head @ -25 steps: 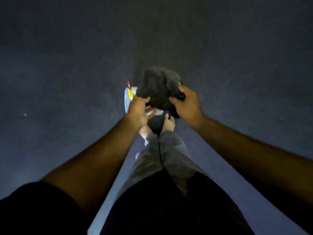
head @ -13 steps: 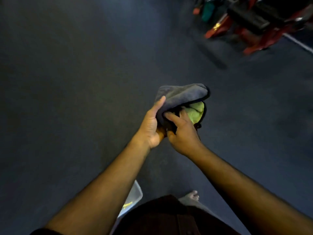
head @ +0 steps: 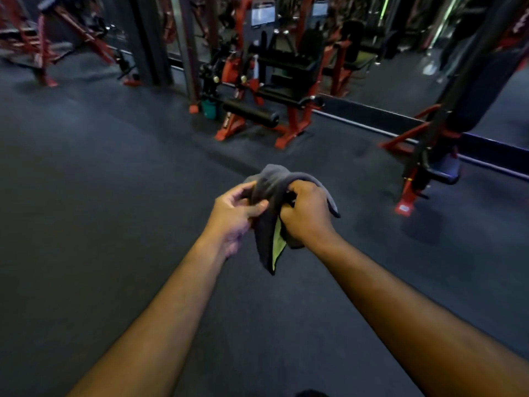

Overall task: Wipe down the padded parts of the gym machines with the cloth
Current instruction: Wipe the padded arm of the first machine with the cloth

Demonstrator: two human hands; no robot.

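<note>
Both your hands, left hand [head: 234, 210] and right hand [head: 307, 213], clutch the bunched grey cloth with yellow-green lining [head: 272, 224] above the dark floor [head: 100, 224], well apart from the black roller pad [head: 252, 113]. Its dangling corner could slip loose and drop.

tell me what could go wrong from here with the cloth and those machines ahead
1. The cloth is bunched between left hand and right hand; wiping with a wad may leave streaks.
2. The black roller pad sits low among red frame legs, a likely trip point in dim light.

Green tub [head: 209, 109] (on dark floor [head: 86, 196])
</note>
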